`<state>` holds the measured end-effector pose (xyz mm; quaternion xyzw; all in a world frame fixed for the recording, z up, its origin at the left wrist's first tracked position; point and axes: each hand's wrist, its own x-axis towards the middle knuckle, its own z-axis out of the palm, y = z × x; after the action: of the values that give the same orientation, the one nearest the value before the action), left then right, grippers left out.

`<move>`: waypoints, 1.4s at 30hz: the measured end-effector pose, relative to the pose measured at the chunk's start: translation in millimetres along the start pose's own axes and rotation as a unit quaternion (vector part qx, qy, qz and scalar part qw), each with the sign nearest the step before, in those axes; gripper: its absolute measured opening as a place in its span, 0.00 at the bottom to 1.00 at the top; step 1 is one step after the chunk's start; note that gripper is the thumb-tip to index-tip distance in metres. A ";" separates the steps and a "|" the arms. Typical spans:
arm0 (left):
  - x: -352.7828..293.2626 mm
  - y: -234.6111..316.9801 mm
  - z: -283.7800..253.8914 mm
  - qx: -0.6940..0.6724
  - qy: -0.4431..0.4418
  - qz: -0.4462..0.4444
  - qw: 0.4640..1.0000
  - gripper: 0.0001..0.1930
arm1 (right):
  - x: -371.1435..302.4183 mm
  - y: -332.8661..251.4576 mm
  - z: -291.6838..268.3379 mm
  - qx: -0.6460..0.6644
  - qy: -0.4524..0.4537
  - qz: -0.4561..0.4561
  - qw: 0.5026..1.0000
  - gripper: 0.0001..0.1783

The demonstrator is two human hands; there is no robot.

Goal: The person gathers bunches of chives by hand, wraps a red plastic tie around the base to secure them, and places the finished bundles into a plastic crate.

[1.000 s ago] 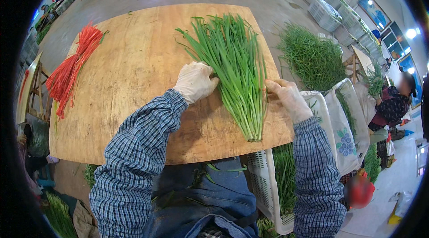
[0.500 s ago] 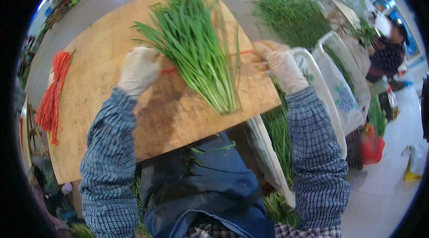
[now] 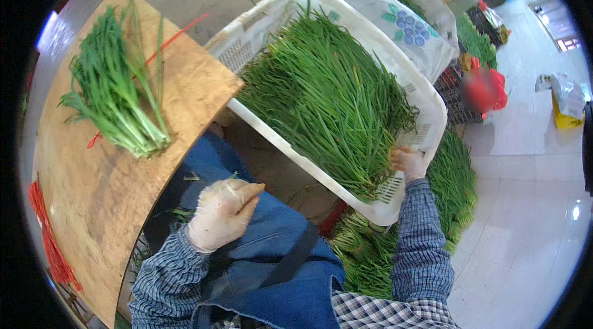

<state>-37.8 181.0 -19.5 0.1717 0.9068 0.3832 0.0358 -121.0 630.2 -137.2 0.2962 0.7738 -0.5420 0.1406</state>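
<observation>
- the left hand [image 3: 225, 213] wears a pale glove. it is over the blue apron [image 3: 272, 205], just off the near edge of the tabletop [image 3: 117, 205]. its fingers are curled in and the thumb is close to the first finger.
- a little green bit [image 3: 233, 176] shows just beside the left hand.
- the right hand [image 3: 407, 163] wears a pale glove too. it goes over the short right side of the white crate [image 3: 427, 120], by the near right corner, to the ends of the long green leaves [image 3: 321, 94]. i can't tell if its fingers are apart or closed on them.
- the long green leaves fill most of the crate. the crate is beside the near right corner of the tabletop.
- a bunch of green leaves [image 3: 114, 85] lies flat by the right edge of the tabletop. its pale ends point to the near edge.
- a red strip [image 3: 177, 39] goes under the bunch. one end pokes out past the right edge, and the other shows on the bunch's left side.
- a pile of red strips [image 3: 52, 239] lies along the left edge of the tabletop.
- past the crate's far side is a white bag [image 3: 395, 32] with blue berries on it.
- a big green heap [image 3: 454, 187] is on the floor [image 3: 519, 236] by the crate's right side.
</observation>
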 end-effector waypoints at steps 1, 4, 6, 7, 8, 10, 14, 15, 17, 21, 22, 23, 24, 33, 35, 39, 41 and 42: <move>4.5 2.5 10.3 -0.027 -0.010 -0.007 1.000 0.08 | -2.7 15.7 4.9 -0.050 -0.006 0.051 0.997 0.23; 10.6 3.5 38.3 -0.054 -0.039 0.003 0.998 0.09 | -8.5 56.8 23.6 -0.280 -0.077 0.023 0.957 0.29; 10.1 2.9 50.3 -0.059 -0.060 0.005 0.996 0.09 | -22.4 54.7 42.4 -0.433 -0.093 -0.021 0.896 0.32; 9.4 3.2 53.1 -0.064 -0.071 0.000 0.995 0.09 | -22.6 56.1 49.8 -0.453 -0.113 -0.007 0.884 0.38; 8.8 3.3 54.6 -0.068 -0.082 -0.005 0.994 0.09 | -24.8 56.2 57.3 -0.477 -0.121 0.019 0.870 0.41; 12.1 -0.8 60.7 -0.075 -0.096 -0.021 0.992 0.09 | -27.3 50.8 69.0 -0.527 -0.138 0.072 0.836 0.47; 10.0 -7.5 67.5 -0.107 -0.087 -0.053 0.989 0.09 | -29.4 59.9 74.0 -0.513 -0.133 0.081 0.844 0.49; 11.4 -7.7 68.5 -0.116 -0.083 -0.063 0.988 0.09 | -26.8 63.2 73.3 -0.500 -0.133 0.074 0.852 0.48; 15.4 -8.3 70.8 -0.125 -0.081 -0.066 0.987 0.09 | -19.3 73.1 70.6 -0.475 -0.135 0.061 0.868 0.47; 17.7 -13.4 71.6 -0.157 -0.086 -0.091 0.980 0.08 | -6.5 77.1 62.1 -0.391 -0.208 0.112 0.890 0.46; 18.1 -12.7 70.9 -0.166 -0.087 -0.101 0.977 0.08 | -5.9 81.5 62.8 -0.395 -0.196 0.100 0.892 0.45; 18.2 -12.0 70.2 -0.176 -0.089 -0.111 0.974 0.08 | -5.3 87.5 63.8 -0.399 -0.184 0.088 0.894 0.45; 17.2 -11.5 70.2 -0.187 -0.091 -0.123 0.970 0.08 | -8.1 83.3 66.3 -0.404 -0.174 0.076 0.895 0.46; 21.3 -12.6 63.9 -0.221 -0.119 -0.195 0.948 0.09 | -2.9 61.3 64.9 -0.402 -0.242 0.130 0.874 0.42; 21.2 -11.7 64.2 -0.234 -0.121 -0.206 0.942 0.09 | -6.8 68.2 67.3 -0.386 -0.236 0.119 0.884 0.41; 22.1 -14.6 64.1 -0.246 -0.137 -0.239 0.929 0.09 | -12.1 34.5 75.1 -0.532 -0.253 0.120 0.799 0.41; 22.7 -14.4 64.5 -0.250 -0.138 -0.251 0.925 0.10 | -10.4 43.9 81.0 -0.517 -0.248 0.126 0.809 0.40; 23.7 -14.7 63.9 -0.251 -0.135 -0.259 0.923 0.10 | -7.6 45.4 83.7 -0.510 -0.248 0.125 0.814 0.39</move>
<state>-51.6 223.1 -73.2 -0.0335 0.7806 0.5485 0.2979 -96.0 561.5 -198.6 0.1318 0.8345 -0.1021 0.5251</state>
